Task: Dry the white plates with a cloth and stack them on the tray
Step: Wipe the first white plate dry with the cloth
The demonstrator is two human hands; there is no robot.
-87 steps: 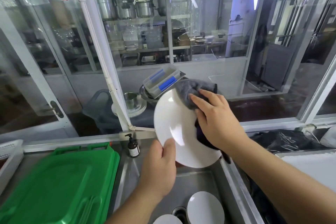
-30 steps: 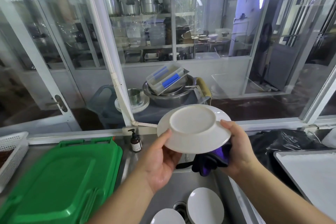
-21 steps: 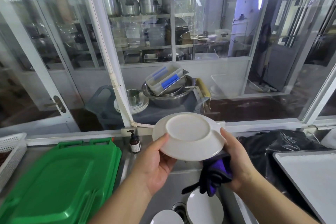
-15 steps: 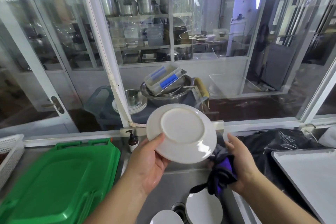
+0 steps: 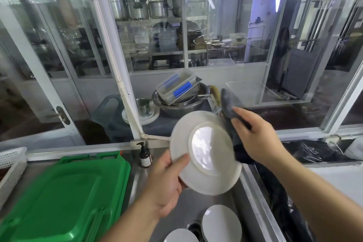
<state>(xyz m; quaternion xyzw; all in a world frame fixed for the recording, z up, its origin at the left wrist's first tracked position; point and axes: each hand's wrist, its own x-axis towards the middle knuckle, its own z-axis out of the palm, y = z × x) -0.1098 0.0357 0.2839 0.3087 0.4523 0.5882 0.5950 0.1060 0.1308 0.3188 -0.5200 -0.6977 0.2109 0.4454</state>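
My left hand [image 5: 167, 184] grips a white plate [image 5: 205, 153] by its lower left rim and holds it tilted over the sink, its underside facing me. My right hand [image 5: 255, 135] holds a dark grey cloth [image 5: 228, 112] against the plate's right edge. Two more white plates [image 5: 221, 224] lie in the steel sink [image 5: 188, 200] beside the drain. The white tray [image 5: 339, 177] sits at the right, partly behind my right forearm.
A stack of green plastic lids [image 5: 64, 196] fills the counter at the left, with a white basket [image 5: 10, 165] beyond it. A small brown pump bottle [image 5: 145, 155] stands by the window frame. Black plastic bags [image 5: 314, 151] lie right of the sink.
The plate went from face-up wiping to flipped underside toward me and tilted up. My right hand rose from under the plate and brought the cloth to its right edge.
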